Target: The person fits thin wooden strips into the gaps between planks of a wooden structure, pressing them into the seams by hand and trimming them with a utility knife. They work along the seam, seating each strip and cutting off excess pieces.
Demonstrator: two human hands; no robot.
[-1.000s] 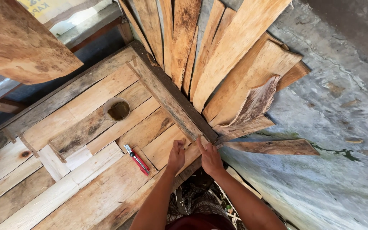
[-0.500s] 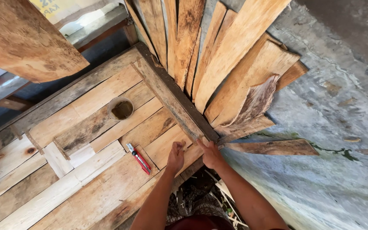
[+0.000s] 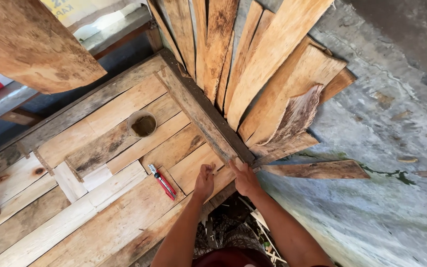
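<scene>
Your left hand (image 3: 204, 181) sits low in the centre of the frame, fingers curled in a loose fist, knuckles resting on a pale plank (image 3: 193, 165) of the wooden platform (image 3: 90, 198); whether it pinches anything, you cannot tell; your right hand (image 3: 246, 179) lies just beside it to the right, fingers together and pressed flat, fingertips on the near end of the dark beam (image 3: 201, 109); that beam runs diagonally from the upper centre of the frame down to your hands, along the platform's right edge.

Left of your left hand, near it but not touching, a red-handled cutter (image 3: 162, 181) lies on the planks; further up and left a small round cup (image 3: 142, 124) stands on the platform.

Rough slabs of timber (image 3: 268, 64) fan out across the upper middle of the frame, leaning with their lower ends at the beam; one bark-edged piece (image 3: 317, 169) lies flat at centre right on the grey concrete floor (image 3: 381, 148); a broad board (image 3: 25, 44) fills the upper left corner.
</scene>
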